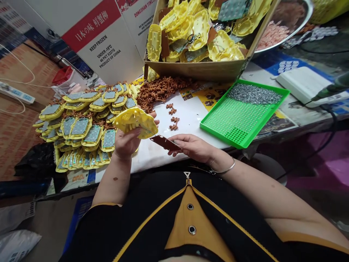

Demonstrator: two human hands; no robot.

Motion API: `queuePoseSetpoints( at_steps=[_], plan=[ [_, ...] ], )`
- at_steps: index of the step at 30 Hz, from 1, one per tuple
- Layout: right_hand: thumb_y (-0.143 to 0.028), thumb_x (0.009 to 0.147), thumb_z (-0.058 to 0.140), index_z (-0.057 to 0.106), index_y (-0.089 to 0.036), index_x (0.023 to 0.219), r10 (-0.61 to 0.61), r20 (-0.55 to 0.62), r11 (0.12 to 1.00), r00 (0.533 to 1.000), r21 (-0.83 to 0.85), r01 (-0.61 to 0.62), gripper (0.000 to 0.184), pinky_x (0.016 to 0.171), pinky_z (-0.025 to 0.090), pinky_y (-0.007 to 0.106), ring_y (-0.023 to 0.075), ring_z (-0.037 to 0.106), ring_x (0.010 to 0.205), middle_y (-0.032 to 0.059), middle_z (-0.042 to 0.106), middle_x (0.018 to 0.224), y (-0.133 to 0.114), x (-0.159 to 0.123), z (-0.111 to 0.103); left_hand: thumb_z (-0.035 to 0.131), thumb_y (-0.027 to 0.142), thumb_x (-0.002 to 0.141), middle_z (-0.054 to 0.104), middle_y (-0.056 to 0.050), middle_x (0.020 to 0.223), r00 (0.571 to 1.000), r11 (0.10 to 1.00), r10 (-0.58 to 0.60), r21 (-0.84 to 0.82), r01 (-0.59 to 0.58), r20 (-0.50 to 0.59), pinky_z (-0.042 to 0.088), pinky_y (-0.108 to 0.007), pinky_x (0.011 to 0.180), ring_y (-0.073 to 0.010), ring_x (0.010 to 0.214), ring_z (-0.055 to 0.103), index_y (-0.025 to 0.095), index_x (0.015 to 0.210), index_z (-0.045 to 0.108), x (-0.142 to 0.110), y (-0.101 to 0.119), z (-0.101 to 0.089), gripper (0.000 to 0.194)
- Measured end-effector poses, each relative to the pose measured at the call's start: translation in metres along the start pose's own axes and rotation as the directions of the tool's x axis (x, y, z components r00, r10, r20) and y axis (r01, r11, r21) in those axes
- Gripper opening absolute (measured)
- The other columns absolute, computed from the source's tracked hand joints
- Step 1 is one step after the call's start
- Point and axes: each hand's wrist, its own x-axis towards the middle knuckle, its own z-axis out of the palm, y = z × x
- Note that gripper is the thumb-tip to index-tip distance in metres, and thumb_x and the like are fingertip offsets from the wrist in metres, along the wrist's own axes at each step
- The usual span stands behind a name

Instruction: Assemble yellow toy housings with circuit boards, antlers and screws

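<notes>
My left hand (127, 142) grips a yellow plastic shell (133, 120), held tilted above the front of the white work surface (188, 109). Between the fingers and thumb of my right hand (195, 145) is a brown circuit board (165, 143), edge towards the shell's lower right side. Whether wires join board and shell is hard to make out. Just beyond my hands lie a few small brown rubbery pieces (174, 123). Left of my left hand rise stacks of yellow shells fitted with grey-green boards (79, 127).
A cardboard box (196, 69) of yellow shells and boards stands at the back. Beside it is a heap of brown pieces (160, 91). To the right lies a green tray (242, 140) with many small screws (253, 94). A metal bowl (309, 14) of pink pieces sits far right.
</notes>
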Motion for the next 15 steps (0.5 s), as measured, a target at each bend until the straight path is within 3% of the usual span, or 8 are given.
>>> queuePoseSetpoints(
  at_steps=[5, 9, 11, 15],
  plan=[
    [-0.037, 0.069, 0.087, 0.073, -0.019, 0.101, -0.022, -0.033, 0.99, 0.999, -0.141, 0.017, 0.038, 0.074, 0.053, 0.025, 0.0099, 0.065, 0.076, -0.0007, 0.072, 0.084, -0.004, -0.003, -0.002, 0.063, 0.025, 0.064, 0.074, -0.009, 0.116, 0.998, 0.999, -0.042, -0.027, 0.04, -0.042, 0.047, -0.062, 0.106, -0.0389, 0.121, 0.065, 0.023, 0.124, 0.064, -0.001, -0.005, 0.0, 0.06],
    [-0.04, 0.075, 0.081, 0.07, -0.019, 0.101, -0.087, -0.051, 0.919, 0.995, -0.39, 0.06, 0.035, 0.072, 0.054, 0.028, 0.0122, 0.063, 0.075, 0.0013, 0.069, 0.086, -0.008, -0.007, -0.007, 0.06, 0.025, 0.067, 0.075, -0.009, 0.117, 0.994, 0.992, -0.1, -0.085, 0.096, -0.043, 0.046, -0.06, 0.107, -0.0359, 0.118, 0.067, 0.023, 0.125, 0.064, -0.001, -0.014, 0.003, 0.059],
    [-0.04, 0.078, 0.078, 0.069, -0.02, 0.099, -0.203, -0.048, 0.795, 0.978, -0.592, 0.136, 0.03, 0.08, 0.057, 0.033, 0.0154, 0.066, 0.084, 0.0048, 0.07, 0.098, -0.011, -0.011, -0.01, 0.062, 0.023, 0.067, 0.075, -0.009, 0.117, 0.989, 0.986, -0.145, -0.093, 0.141, -0.036, 0.046, -0.059, 0.108, -0.035, 0.117, 0.067, 0.022, 0.125, 0.065, 0.0, -0.02, 0.004, 0.058],
    [-0.032, 0.09, 0.066, 0.068, -0.023, 0.101, -0.466, 0.055, 0.304, 0.883, -0.927, 0.218, 0.014, 0.095, 0.056, 0.045, 0.0236, 0.064, 0.11, 0.011, 0.065, 0.118, -0.022, -0.021, -0.012, 0.069, 0.025, 0.065, 0.076, -0.008, 0.115, 0.981, 0.984, -0.177, -0.043, 0.174, -0.079, 0.048, -0.054, 0.107, -0.0343, 0.119, 0.066, 0.022, 0.124, 0.067, 0.002, -0.034, 0.004, 0.059]
  ],
)
